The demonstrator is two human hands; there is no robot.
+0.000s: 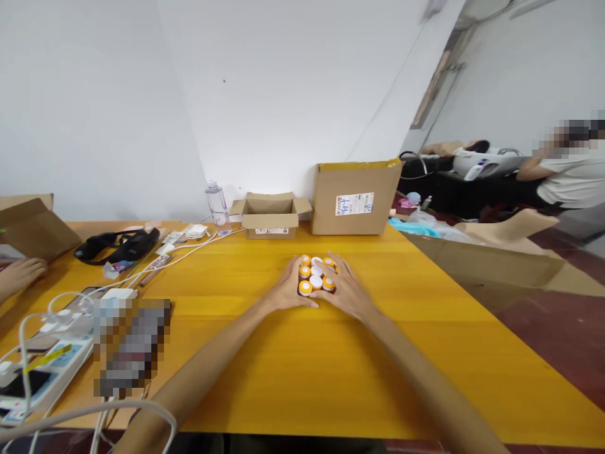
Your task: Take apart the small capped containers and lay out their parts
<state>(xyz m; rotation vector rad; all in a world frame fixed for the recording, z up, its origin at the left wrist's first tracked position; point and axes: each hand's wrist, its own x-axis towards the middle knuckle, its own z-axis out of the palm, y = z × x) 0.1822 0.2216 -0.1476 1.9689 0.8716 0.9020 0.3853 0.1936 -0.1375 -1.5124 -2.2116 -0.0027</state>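
Note:
A tight cluster of several small capped bottles (316, 282) stands upright on the wooden table (302, 359), some with orange-rimmed caps and others with white ones. My left hand (286, 289) curves round the cluster's left side, its thumb along the near edge. From the other side my right hand (347, 291) presses against the bottles, with fingers reaching over the right-hand caps and its thumb at the front. Both palms are closed in on the group, which they hold together between them. The bottle bodies are mostly hidden below the caps.
Behind the bottles are an open cardboard box (269, 222), a larger closed carton (352, 205) and a clear water bottle (217, 211). Cables and a power strip (61, 372) lie left, near a black strap (118, 246). Another person's hand (23, 277) rests by a box at far left.

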